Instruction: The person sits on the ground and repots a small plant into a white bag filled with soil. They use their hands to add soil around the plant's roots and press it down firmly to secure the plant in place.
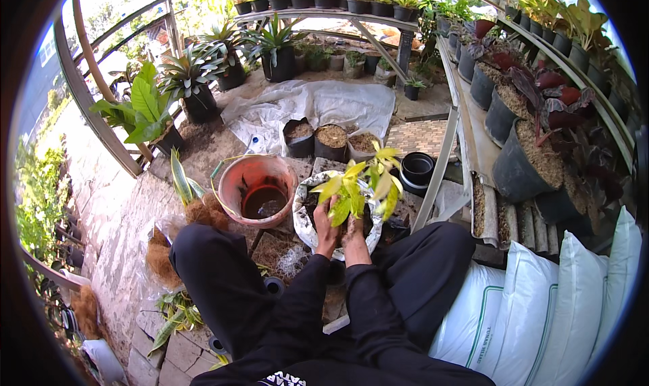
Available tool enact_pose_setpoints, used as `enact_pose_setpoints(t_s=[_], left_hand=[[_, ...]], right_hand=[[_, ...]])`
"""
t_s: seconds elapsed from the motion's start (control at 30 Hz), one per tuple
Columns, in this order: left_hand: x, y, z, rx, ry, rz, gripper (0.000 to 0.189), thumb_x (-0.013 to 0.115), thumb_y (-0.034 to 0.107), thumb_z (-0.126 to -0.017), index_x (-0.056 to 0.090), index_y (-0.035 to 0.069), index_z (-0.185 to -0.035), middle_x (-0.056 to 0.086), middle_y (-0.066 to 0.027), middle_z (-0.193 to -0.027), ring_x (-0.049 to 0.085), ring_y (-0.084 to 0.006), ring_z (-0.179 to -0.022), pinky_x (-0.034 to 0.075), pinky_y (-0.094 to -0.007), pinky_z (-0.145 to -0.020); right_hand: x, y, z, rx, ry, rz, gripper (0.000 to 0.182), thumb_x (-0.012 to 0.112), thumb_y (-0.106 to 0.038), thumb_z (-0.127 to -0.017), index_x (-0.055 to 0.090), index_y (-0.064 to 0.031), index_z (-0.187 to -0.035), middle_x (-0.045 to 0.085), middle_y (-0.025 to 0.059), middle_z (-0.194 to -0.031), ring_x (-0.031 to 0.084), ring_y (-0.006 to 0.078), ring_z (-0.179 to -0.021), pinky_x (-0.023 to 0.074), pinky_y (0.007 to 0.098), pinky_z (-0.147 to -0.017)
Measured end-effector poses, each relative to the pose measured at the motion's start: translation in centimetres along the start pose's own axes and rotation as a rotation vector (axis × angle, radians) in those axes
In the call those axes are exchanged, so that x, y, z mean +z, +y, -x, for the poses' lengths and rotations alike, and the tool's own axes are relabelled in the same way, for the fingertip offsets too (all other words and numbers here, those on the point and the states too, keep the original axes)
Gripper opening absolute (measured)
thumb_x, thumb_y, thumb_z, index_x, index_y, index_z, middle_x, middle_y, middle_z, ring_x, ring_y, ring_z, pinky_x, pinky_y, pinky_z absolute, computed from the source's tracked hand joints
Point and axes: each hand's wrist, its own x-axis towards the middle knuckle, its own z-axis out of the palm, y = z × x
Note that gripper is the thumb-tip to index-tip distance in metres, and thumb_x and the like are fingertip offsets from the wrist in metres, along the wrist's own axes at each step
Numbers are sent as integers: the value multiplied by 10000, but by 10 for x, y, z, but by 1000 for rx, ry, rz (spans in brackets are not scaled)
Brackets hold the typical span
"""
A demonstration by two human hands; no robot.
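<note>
A leafy plant with yellow-green leaves [350,191] rises from a white plastic bag [303,229] of dark soil between my knees. Inside the bag's rolled rim, my left hand [326,226] is at the left of the plant's base, its fingers partly behind leaves. My right hand [355,236], with soil on it, is close beside it at the right of the base. Leaves cover the fingertips, so whether either hand grips the stem or presses the soil cannot be made out. Left of the bag stands a worn red bucket [236,188] with dark liquid in the bottom.
Beyond the bag stand filled black grow bags [330,141] and a translucent plastic sheet [314,102]. Stacked black pots [418,168] are to the right, near a slanted metal bar [436,173]. Coconut fibre [205,211] lies by my left knee; white sacks [525,289] lean at my right.
</note>
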Motion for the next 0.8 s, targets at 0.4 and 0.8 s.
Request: enact_pose_setpoints(t_s=[0.4,0.8], left_hand=[[-18,20,-12,74,-187,-301,179,595,131,-836,664,-26,-885,670,-174,-813,669,-229,-746,496,-315,-695],[-25,1,-13,42,-59,-94,194,575,107,-836,647,-48,-930,663,-158,-779,622,-182,-713,468,-318,-656]], right_hand=[[-13,-5,-4,71,-66,-116,362,538,-330,-910,565,-47,-1134,626,72,-1011,625,189,-875,517,320,-722],[33,-5,26,42,-5,-10,305,424,-320,-950,592,-76,-1024,639,38,-986,622,200,-803,533,353,-731]])
